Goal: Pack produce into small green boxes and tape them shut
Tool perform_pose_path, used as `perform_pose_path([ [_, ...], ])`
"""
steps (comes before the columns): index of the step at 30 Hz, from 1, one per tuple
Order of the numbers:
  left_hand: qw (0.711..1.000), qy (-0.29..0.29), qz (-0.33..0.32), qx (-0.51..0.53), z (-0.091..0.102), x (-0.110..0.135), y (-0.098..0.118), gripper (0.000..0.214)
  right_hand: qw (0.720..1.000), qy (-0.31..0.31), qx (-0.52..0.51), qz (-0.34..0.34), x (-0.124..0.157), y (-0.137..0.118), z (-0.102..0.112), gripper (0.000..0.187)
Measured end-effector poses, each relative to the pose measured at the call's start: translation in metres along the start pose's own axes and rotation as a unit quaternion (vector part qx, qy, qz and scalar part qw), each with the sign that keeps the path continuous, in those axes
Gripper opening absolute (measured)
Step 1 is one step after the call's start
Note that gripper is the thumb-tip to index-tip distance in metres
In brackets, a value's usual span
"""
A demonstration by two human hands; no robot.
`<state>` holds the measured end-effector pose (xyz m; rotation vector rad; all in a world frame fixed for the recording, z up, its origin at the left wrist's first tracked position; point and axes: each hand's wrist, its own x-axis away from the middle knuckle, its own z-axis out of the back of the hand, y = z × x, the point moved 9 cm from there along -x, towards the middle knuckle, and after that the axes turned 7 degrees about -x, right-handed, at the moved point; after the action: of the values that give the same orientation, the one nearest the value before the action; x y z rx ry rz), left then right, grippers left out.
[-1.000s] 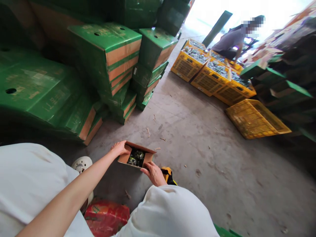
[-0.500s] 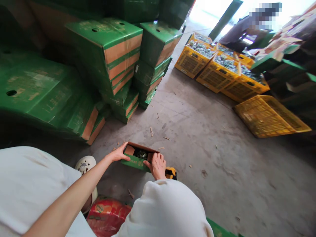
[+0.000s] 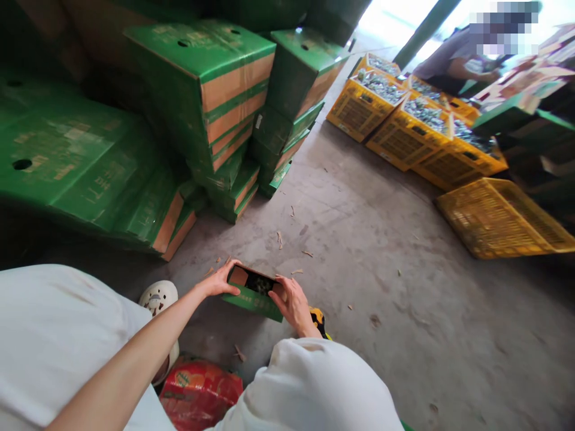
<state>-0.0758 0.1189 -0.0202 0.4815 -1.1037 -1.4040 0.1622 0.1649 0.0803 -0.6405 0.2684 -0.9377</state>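
Between my knees a small green cardboard box [image 3: 254, 303] stands with its top open, its inside dark. Some small pale-green pieces, too dim to name, lie in it, and a brown inner flap shows at its left end. The left end is gripped by my left hand [image 3: 221, 281], thumb on the near side and fingers over the far edge. At the right end my right hand [image 3: 294, 304] holds the rim, thumb towards the opening. Close beside my right wrist is a yellow-and-black object [image 3: 318, 320], partly hidden by my arm and knee.
Stacked green cartons [image 3: 238, 66] rise at the left. Yellow crates [image 3: 399, 149] full of small items stand at the back right, where a person [image 3: 442, 63] crouches. An empty yellow crate [image 3: 498, 218] lies tilted nearby. A red bag [image 3: 202, 392] lies between my legs; scraps dot the floor.
My right hand has shifted slightly on the box's right end, its fingers now nearer the far corner. The far brown edge shows less. The camera view has turned a little.
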Motion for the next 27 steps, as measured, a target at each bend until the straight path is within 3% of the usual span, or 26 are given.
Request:
perform_pose_path([
  [7,0.999,-0.013,0.038,-0.001,0.000,-0.003,0.003,0.086,0.984,-0.176,-0.001,0.037,0.033,-0.003,-0.056,0.014],
  [9,0.997,-0.018,0.051,-0.046,0.002,-0.004,0.009,0.091,0.985,-0.173,-0.007,0.026,0.036,-0.001,-0.061,0.028],
  [13,0.970,-0.001,0.070,-0.234,0.006,-0.006,0.035,0.114,0.984,-0.176,-0.008,0.018,0.036,0.006,-0.067,0.084],
  [15,0.947,-0.016,0.021,-0.319,-0.009,-0.008,0.059,0.113,0.983,-0.183,0.010,0.022,0.036,0.010,-0.072,0.101],
  [17,0.924,-0.055,-0.027,-0.378,-0.034,-0.007,0.076,0.117,0.980,-0.192,0.043,0.031,0.038,0.013,-0.077,0.106],
  [20,0.901,-0.073,-0.037,-0.427,-0.064,-0.003,0.078,0.146,0.974,-0.202,0.093,0.049,0.041,0.016,-0.085,0.103],
  [24,0.891,-0.025,-0.043,-0.451,-0.075,0.000,0.071,0.148,0.967,-0.195,0.147,0.066,0.042,0.021,-0.091,0.097],
  [27,0.889,-0.028,-0.048,-0.454,-0.076,-0.004,0.068,0.146,0.963,-0.185,0.178,0.079,0.041,0.026,-0.093,0.092],
])
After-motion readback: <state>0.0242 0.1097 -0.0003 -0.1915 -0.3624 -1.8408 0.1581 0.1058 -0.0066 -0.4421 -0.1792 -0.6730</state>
